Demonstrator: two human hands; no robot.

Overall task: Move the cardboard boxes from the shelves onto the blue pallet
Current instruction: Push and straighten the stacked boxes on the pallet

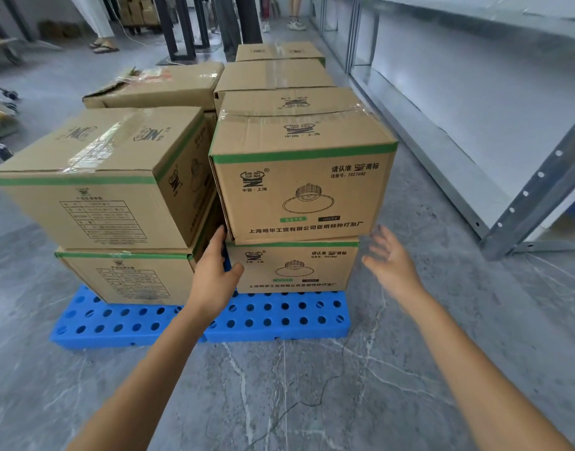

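Left hand (214, 271), fingers straight, reaches into the gap between 2 stacks, its thumb on the lower right box (299, 271). Right hand (390, 258), fingers spread wide, hovers beside that box and holds nothing. Cardboard boxes (304, 190) stand 2 high on the blue pallet (279, 322). Metal shelf (475, 102) at right.

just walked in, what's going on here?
A person is stacking cardboard boxes on a blue pallet. The left hand touches the left corner of the front right stack, where the top box sits on the lower box. The right hand is open in the air to the right of the stack, touching nothing. Metal shelves stand further right.
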